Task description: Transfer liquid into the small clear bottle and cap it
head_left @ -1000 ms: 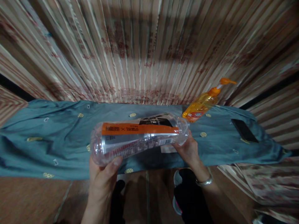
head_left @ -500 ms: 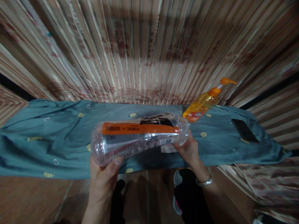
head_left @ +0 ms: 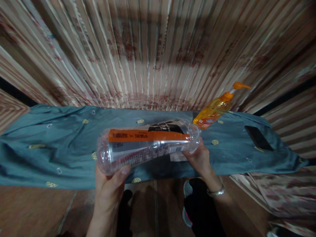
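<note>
A large clear plastic bottle [head_left: 148, 141] with an orange, grey and black label lies sideways between my hands, above a teal cloth [head_left: 66, 141]. My left hand [head_left: 111, 184] grips its wide base end, thumb on the near side. Around the narrower right end is my right hand [head_left: 198, 156], a silver bracelet on its wrist; its fingers are partly hidden by the bottle. Just beyond that end stands a pump bottle [head_left: 212, 112] of orange-yellow liquid. Part of a small pale item [head_left: 178, 157] shows under the clear bottle near my right hand.
A dark phone [head_left: 258, 138] lies on the cloth at the right. Pleated patterned curtains [head_left: 158, 59] hang behind and at both sides. Below the front edge are the tiled floor [head_left: 81, 210] and my feet and legs.
</note>
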Demonstrator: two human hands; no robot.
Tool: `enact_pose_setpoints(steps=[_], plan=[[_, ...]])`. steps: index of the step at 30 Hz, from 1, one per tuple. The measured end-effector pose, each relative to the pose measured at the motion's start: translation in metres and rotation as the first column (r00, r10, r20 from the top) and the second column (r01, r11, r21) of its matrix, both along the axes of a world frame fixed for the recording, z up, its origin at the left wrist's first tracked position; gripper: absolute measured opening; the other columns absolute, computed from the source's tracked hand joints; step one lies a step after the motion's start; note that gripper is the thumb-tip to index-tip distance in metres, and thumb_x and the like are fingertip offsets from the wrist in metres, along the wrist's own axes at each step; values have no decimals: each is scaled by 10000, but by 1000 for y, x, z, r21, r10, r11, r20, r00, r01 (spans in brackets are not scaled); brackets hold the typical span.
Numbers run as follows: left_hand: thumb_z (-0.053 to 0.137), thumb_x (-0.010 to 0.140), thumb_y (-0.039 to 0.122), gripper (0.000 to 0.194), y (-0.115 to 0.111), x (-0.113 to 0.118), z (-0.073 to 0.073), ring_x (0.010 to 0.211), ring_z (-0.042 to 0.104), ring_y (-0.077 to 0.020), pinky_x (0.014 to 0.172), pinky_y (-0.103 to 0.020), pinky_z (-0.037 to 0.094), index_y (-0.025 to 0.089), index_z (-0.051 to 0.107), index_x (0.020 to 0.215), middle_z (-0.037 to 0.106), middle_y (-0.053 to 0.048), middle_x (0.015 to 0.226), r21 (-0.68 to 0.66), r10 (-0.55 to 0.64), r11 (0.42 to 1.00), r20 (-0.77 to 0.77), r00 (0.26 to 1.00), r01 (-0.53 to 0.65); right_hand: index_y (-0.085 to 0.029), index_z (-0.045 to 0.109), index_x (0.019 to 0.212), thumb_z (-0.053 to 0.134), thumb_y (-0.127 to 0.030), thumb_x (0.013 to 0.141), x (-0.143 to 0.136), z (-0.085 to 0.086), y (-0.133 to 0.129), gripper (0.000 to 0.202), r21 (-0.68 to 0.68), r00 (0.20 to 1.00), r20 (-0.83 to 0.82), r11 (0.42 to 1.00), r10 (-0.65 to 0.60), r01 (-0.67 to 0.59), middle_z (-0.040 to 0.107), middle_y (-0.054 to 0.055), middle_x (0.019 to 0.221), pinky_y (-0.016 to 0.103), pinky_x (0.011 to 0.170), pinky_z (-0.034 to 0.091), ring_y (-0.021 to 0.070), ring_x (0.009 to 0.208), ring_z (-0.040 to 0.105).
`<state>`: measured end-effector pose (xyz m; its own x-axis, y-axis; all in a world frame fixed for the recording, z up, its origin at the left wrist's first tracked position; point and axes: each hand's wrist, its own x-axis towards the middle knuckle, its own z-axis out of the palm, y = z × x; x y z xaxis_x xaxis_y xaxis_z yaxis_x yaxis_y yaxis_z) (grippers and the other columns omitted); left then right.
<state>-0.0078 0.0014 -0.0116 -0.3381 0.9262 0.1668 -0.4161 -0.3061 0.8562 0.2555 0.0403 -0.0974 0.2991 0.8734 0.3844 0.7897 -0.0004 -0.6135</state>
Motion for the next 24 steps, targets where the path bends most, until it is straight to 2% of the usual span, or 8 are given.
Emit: enact_pose_setpoints(steps=[2,8,12,15,20,24], plan=[[875,604,263,744,0,0,0,1049,696,-256,865,-358,617,360,598,1288,681,-37,1263,-21,1,1000,14,1000,0,-146,562,1262,640,-498,711,0,1,0,658,-8,1000,-4,1000,-3,3,763,145,1035,440,765,593,330,902,742],[864,612,284,710,-2,3,5,1032,711,-306,859,-437,621,331,610,1274,700,-66,1231,-39,-10,999,-6,1000,10,-168,552,1256,651,-489,714,0,2,0,638,-13,1000,-16,1000,20,-20,752,149,1092,458,783,591,343,945,737],[854,637,293,734,-3,3,6,1153,664,-325,938,-467,590,371,571,1310,666,-52,1311,-91,-10,996,-22,1000,8,-165,543,1274,646,-509,721,0,1,0,659,-3,1000,-5,1000,7,-7,754,148,1079,452,772,593,344,939,738],[864,613,297,768,-4,3,8,1181,644,-335,937,-476,592,362,564,1317,653,-57,1328,-88,4,996,-25,1000,-6,-163,541,1289,642,-511,720,0,1,0,674,-4,1000,1,1000,8,-8,757,143,1076,443,771,594,335,932,741],[850,626,286,676,-3,3,8,1121,677,-323,936,-467,592,333,613,1257,694,-68,1244,-88,-15,996,-32,999,12,-133,538,1302,644,-518,718,-1,2,0,707,-13,1000,-11,1000,9,-9,761,160,1071,459,771,597,340,921,743],[852,618,264,656,0,1,3,1021,715,-302,862,-440,622,317,632,1234,716,-74,1190,-52,-11,999,-11,1000,10,-137,546,1280,641,-520,724,0,1,0,682,4,1000,-18,1000,18,-17,755,163,1093,453,779,597,334,932,742]])
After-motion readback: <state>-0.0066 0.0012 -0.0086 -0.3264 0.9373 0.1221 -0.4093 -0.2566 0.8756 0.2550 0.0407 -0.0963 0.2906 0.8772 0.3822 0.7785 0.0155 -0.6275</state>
